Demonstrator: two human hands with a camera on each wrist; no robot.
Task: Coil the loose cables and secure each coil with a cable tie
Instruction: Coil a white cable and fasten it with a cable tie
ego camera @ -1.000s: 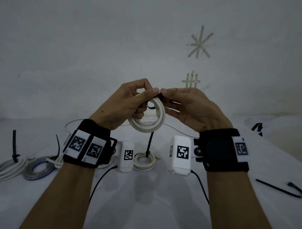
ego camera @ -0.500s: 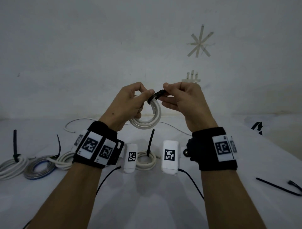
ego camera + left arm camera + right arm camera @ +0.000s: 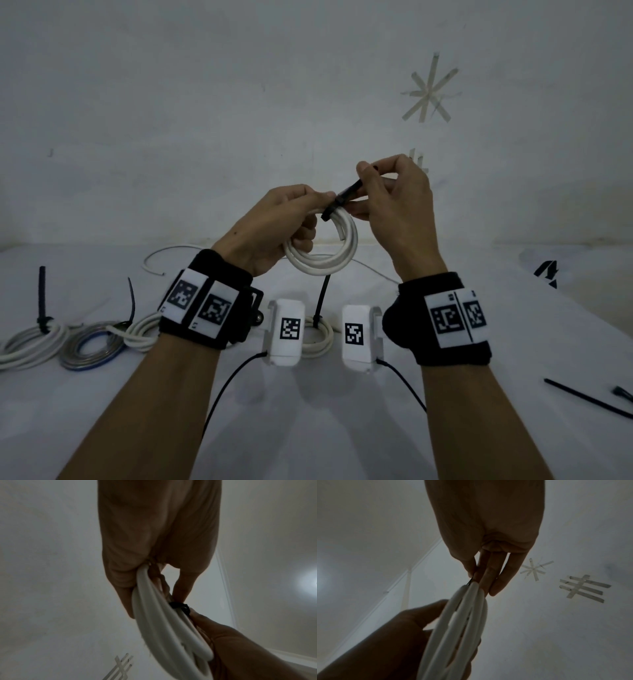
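Observation:
A white cable coil (image 3: 325, 255) hangs in the air between both hands, above the table. My left hand (image 3: 291, 219) grips the coil at its upper left, fingers curled through the loop. A black cable tie (image 3: 344, 200) wraps the top of the coil. My right hand (image 3: 383, 195) pinches the tie's free end and holds it up and to the right. In the left wrist view the coil (image 3: 164, 626) runs down from my fingers, with the tie's black head (image 3: 180, 607) at its top. The right wrist view shows the coil (image 3: 462, 622) edge-on below my fingertips.
On the white table (image 3: 308, 428) lie tied coils: a white one (image 3: 30, 346), a grey-blue one (image 3: 92, 347), another white one (image 3: 144, 330), and one (image 3: 320, 337) between my wrists. A loose white cable (image 3: 164, 255) lies behind. Spare black ties (image 3: 589, 397) rest at right.
My right hand has risen and drawn the tie's tail up and to the right, so the loop has closed round the coil. The left hand stays on the coil.

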